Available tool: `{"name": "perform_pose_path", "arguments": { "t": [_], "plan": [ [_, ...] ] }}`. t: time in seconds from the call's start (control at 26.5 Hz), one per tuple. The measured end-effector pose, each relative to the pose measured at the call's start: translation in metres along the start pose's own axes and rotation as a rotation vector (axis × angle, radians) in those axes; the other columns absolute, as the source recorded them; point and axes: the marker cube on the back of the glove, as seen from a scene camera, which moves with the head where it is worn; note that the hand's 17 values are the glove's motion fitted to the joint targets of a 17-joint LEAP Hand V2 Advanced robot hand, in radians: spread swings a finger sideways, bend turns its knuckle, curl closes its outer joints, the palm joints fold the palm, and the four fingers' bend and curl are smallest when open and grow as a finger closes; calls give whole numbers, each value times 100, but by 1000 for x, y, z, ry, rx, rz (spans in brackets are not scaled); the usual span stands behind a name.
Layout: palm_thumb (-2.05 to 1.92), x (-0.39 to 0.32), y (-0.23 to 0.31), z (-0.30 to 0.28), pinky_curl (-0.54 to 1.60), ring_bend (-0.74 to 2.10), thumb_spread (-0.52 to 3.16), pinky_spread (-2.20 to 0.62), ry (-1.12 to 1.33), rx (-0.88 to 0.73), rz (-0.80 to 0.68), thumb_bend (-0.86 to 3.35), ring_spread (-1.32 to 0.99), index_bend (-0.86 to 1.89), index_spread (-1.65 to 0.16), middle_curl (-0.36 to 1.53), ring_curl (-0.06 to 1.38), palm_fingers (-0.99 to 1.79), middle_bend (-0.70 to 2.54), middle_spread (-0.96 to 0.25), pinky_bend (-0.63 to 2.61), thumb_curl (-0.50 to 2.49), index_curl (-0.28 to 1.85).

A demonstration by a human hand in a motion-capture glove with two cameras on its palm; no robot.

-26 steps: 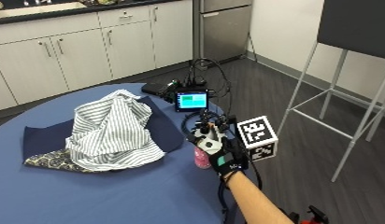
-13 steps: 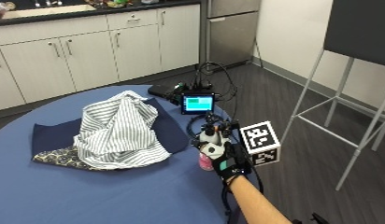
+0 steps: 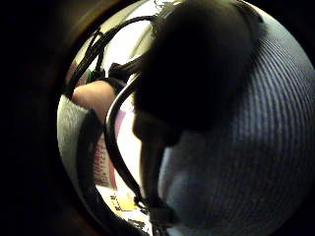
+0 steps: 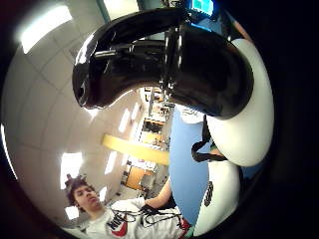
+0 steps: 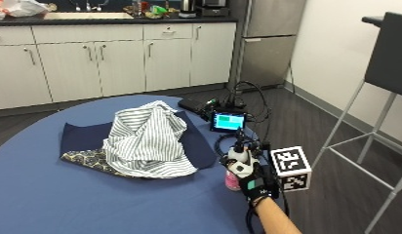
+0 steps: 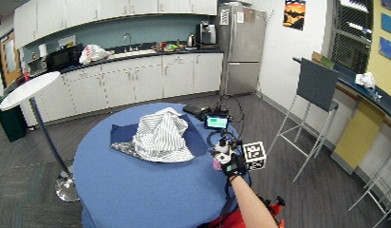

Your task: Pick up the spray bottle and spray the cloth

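My gloved right hand (image 5: 256, 184) grips a spray bottle (image 5: 232, 179) near the right edge of the blue round table (image 5: 65, 195). The bottle has a pink body and a white and black spray head (image 5: 239, 157), which points toward the cloth. A striped white cloth (image 5: 149, 141) lies bunched on a navy cloth (image 5: 81, 137) a short way left of the bottle. In the thumb side palm view the black spray head (image 4: 164, 59) fills the middle. The little finger side palm view shows the bottle's pink label (image 3: 106, 162) beside my fingers. The wide outside view shows my hand (image 6: 233, 165) right of the cloth (image 6: 161, 135).
A small monitor (image 5: 228, 121) with cables sits on the table behind the bottle. A patterned cloth (image 5: 90, 159) peeks out under the pile. A tall stool (image 5: 383, 73) stands on the floor to the right. Cabinets (image 5: 90, 63) line the far wall.
The outside camera has shifted, so the whole picture moved. My hand still holds the bottle at the same spot beside the cloth.
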Motion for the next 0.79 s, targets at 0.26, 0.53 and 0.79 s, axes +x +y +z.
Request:
{"name": "perform_pose_path", "arguments": {
  "t": [0.26, 0.53, 0.79],
  "plan": [
    [109, -13, -20, 12, 34, 54, 65, 5, 34, -64, -8, -2, -16, 10, -25, 44, 40, 106, 37, -13, 31, 57, 23],
    [107, -154, -64, 27, 37, 54, 51, -4, 263, -425, -77, -3, -15, 11, -22, 46, 42, 113, 37, -12, 38, 61, 25],
    [105, -193, -68, 64, 39, 54, 40, -10, 481, -597, 12, -3, -15, 11, -21, 48, 44, 115, 39, -12, 42, 64, 25]
  ]
}}
